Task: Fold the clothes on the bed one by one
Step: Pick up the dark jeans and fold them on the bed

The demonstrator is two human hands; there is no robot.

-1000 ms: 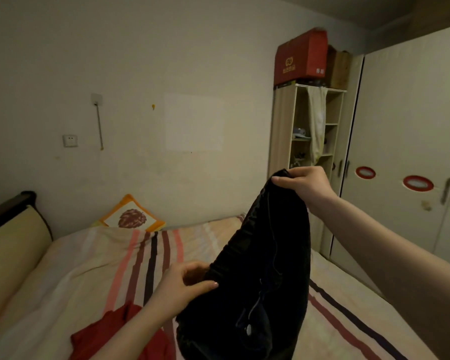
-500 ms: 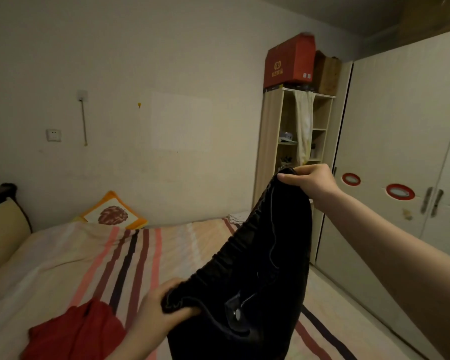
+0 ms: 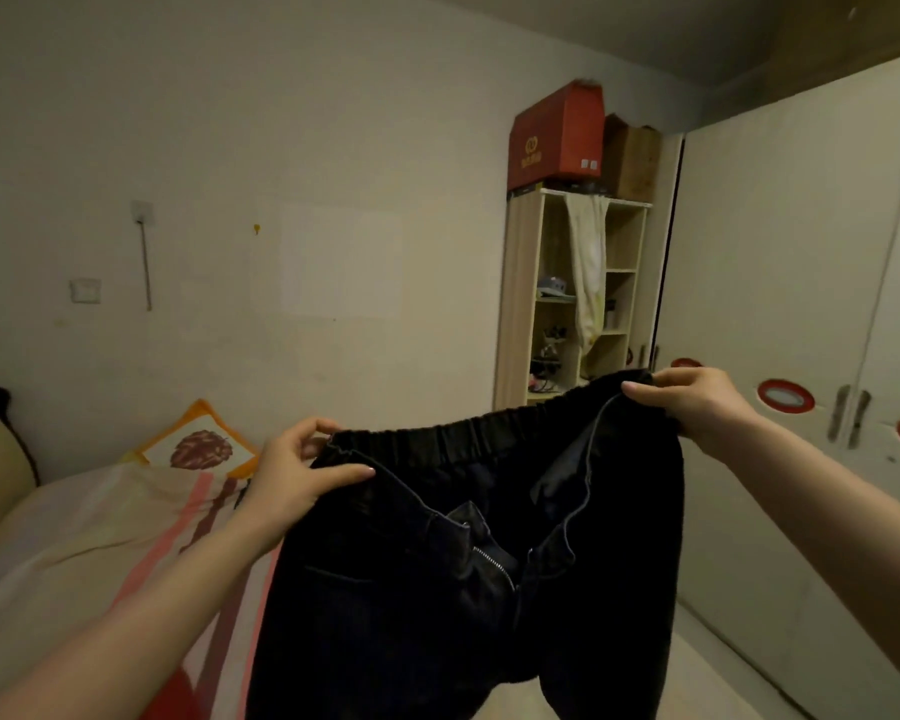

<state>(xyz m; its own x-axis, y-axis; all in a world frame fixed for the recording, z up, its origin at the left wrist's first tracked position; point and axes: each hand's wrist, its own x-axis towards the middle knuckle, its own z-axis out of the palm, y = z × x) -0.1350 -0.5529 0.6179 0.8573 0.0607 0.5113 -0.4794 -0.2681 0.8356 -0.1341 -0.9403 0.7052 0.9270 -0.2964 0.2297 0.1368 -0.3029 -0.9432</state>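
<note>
Both hands (image 3: 292,470) (image 3: 697,405) pinch dark trousers' (image 3: 437,589) waistband (seemingly elastic).

red box (image 3: 557,137), gold logo, text illegible

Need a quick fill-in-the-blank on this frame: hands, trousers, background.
1. Both hands hold the dark trousers by the ____.
2. The left hand is ____ than the right hand in the picture.
3. The trousers' zip is ____.
4. The box on top of the shelf is ____ in colour.

Missing words: waistband; lower; open; red
</note>
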